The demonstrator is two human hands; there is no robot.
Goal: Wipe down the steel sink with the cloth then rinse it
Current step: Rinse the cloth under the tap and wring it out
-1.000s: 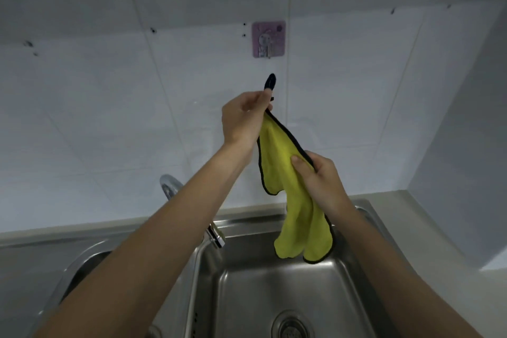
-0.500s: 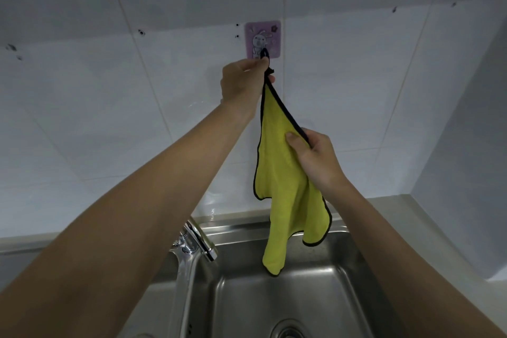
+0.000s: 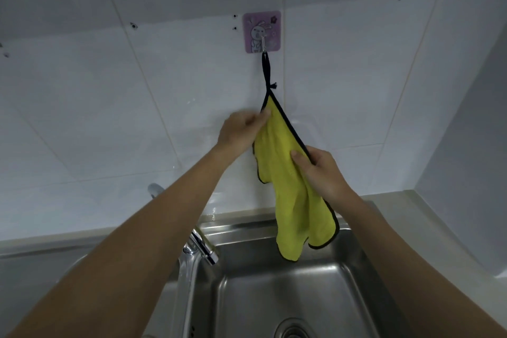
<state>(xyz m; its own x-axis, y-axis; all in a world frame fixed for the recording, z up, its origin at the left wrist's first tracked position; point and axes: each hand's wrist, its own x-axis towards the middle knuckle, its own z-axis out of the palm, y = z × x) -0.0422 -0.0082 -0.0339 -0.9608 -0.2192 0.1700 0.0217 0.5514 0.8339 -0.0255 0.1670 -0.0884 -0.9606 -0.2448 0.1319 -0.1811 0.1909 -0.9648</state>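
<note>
A yellow cloth [image 3: 285, 173] with black edging hangs by its black loop [image 3: 265, 68] from the metal hook of a purple sticker hook [image 3: 262, 31] on the white tiled wall. My left hand [image 3: 241, 132] pinches the cloth's upper left edge just below the loop. My right hand [image 3: 321, 170] grips the cloth's right edge lower down. The cloth's bottom dangles over the back of the steel sink [image 3: 362, 293], whose drain [image 3: 295, 329] shows at the bottom.
A chrome faucet [image 3: 201, 247] stands at the sink's back left, its spout pointing down toward me. A second basin's rim [image 3: 74, 263] lies to the left. A pale counter [image 3: 428, 230] and a side wall close in on the right.
My left hand raised the loop to the hook, hung it there, then slid down to the cloth's upper edge. My right hand kept hold of the cloth's right edge.
</note>
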